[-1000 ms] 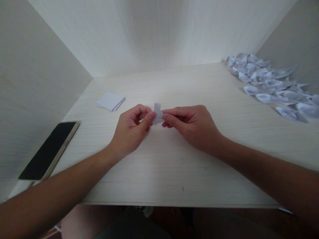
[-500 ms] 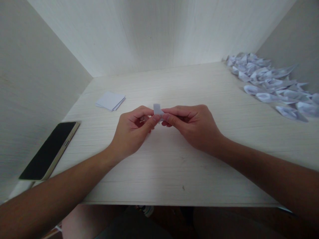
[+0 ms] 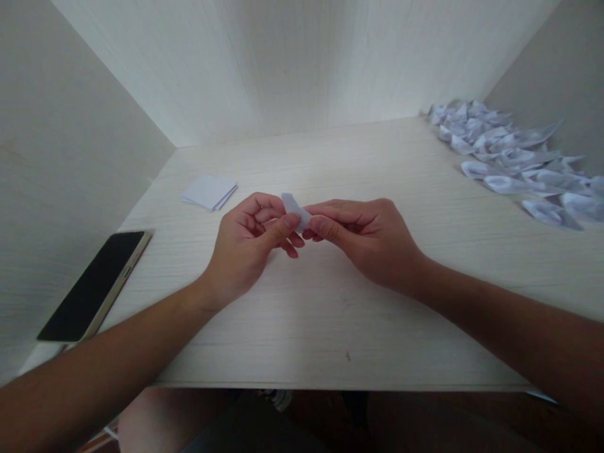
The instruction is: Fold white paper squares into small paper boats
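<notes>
A small folded piece of white paper (image 3: 296,211) is held up between my two hands, just above the middle of the table. My left hand (image 3: 250,236) pinches its left side, thumb in front and the other fingers behind. From the right, my right hand (image 3: 365,236) grips the lower right end between thumb and forefinger, which cover that part. The paper's upper end sticks up free and leans to the left.
A stack of white paper sheets (image 3: 209,191) lies at the back left of the table (image 3: 292,327). A phone (image 3: 92,286) rests at the left edge by the side wall. Several folded white paper pieces (image 3: 509,151) are heaped at the back right.
The paper has tilted to the left and shows more of its length. My left fingers have shifted slightly left and spread lower behind it. My right hand has hardly moved.
</notes>
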{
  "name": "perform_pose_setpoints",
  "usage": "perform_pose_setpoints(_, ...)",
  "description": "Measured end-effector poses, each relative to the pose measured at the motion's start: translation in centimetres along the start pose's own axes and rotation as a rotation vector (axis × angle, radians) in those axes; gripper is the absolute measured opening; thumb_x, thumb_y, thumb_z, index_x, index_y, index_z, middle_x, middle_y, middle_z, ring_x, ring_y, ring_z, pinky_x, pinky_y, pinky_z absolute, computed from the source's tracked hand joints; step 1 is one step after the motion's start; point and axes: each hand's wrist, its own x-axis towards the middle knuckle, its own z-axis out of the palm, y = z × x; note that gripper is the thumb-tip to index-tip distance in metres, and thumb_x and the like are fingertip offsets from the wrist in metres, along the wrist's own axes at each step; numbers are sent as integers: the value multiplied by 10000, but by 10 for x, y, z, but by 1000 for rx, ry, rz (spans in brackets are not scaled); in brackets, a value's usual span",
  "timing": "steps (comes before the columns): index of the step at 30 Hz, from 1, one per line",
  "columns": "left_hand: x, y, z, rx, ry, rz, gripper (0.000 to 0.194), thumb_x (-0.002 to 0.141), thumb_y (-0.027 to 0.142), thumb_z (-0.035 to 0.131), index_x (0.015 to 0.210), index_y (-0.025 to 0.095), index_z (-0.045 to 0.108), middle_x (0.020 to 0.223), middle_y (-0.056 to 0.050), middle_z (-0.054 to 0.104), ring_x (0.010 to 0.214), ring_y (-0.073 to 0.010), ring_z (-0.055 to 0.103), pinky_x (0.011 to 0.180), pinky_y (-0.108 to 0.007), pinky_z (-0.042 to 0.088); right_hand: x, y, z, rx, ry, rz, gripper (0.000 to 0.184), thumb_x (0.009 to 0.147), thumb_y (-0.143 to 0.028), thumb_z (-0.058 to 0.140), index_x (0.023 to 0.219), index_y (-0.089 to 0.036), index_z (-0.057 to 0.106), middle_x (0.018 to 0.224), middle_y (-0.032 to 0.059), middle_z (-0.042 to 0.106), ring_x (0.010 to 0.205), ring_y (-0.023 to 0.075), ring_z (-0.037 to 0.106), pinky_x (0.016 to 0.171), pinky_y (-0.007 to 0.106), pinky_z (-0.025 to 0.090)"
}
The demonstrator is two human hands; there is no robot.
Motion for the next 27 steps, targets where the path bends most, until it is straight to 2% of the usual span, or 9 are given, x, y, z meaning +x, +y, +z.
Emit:
perform_pose_setpoints(4, 1, 1, -2, -78, -53, -54, 283, 786, 326, 893, 834, 187, 652, 709, 14, 748, 608, -126, 708, 517, -205, 555, 0, -1, -1, 51, -4, 24, 179, 953, -381, 739, 1034, -276, 859, 971, 3, 821, 817, 143, 725, 772, 277, 597)
perform_pose_setpoints(10, 1, 5, -2, -139, -130, -142, 313, 797, 427, 888, 814, 164, 718, 758, -21, 754, 654, -134, 722, 562, -212, 591, 1, 1, -2, 64, -1, 28, 171, 909, -380, 791, 1038, -289, 857, 987, 12, 825, 843, 155, 736, 798, 295, 609)
perform_pose_setpoints(15, 1, 7, -1, -154, -120, -230, 388, 847, 553, 797, 811, 174, 729, 768, -38, 738, 617, -144, 703, 546, -240, 603, 1, 2, -2, 53, -12, 1, 169, 915, -330, 784, 1057, -267, 850, 1024, 29, 823, 918, 178, 748, 846, 312, 603)
perform_pose_setpoints(18, 2, 7, -1, -162, -101, -258, 442, 867, 595, 747, 779, 163, 722, 732, -45, 721, 591, -151, 696, 530, -248, 605, 0, 2, -2, -21, -7, 1, 182, 900, -334, 794, 1050, -243, 842, 1065, 42, 813, 893, 176, 740, 780, 298, 599)
perform_pose_setpoints(21, 2, 6, -2, -175, -93, -270, 440, 861, 561, 750, 750, 135, 736, 668, -50, 709, 546, -148, 679, 499, -239, 598, 0, 1, -3, -61, -22, -15, 205, 891, -351, 803, 1060, -239, 833, 1064, 40, 805, 860, 161, 728, 728, 277, 587)
perform_pose_setpoints(27, 2, 7, -3, -207, -82, -288, 258, 826, 377, 759, 732, 147, 689, 629, -43, 729, 517, -149, 689, 472, -223, 594, -1, 2, -1, 30, -59, 20, 253, 895, -383, 799, 1081, -212, 816, 1063, 55, 805, 939, 187, 748, 826, 323, 617)
